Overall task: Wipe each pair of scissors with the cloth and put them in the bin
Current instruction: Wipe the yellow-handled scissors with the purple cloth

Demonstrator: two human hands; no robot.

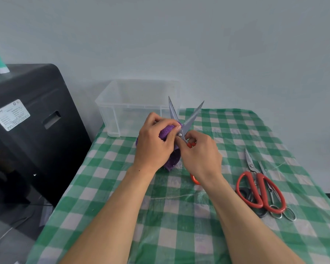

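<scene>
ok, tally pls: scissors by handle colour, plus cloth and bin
red-handled scissors: 2, one in the right hand, one in the table pile
black-handled scissors: 1, partly hidden under the pile
bare-metal scissors: 1
cloth: 1, purple, in the left hand
bin: 1, clear plastic
total: 6

The scene is lit brightly and evenly by soft, diffuse light whose source cannot be made out. Only faint shadows are cast on the checked tablecloth beneath the purple cloth and the spare scissors. A dull sheen is seen on the blades of the held scissors. The black machine is left dark, its label unreadably blurred. Lines are bent toward the edges by the wide lens.
</scene>
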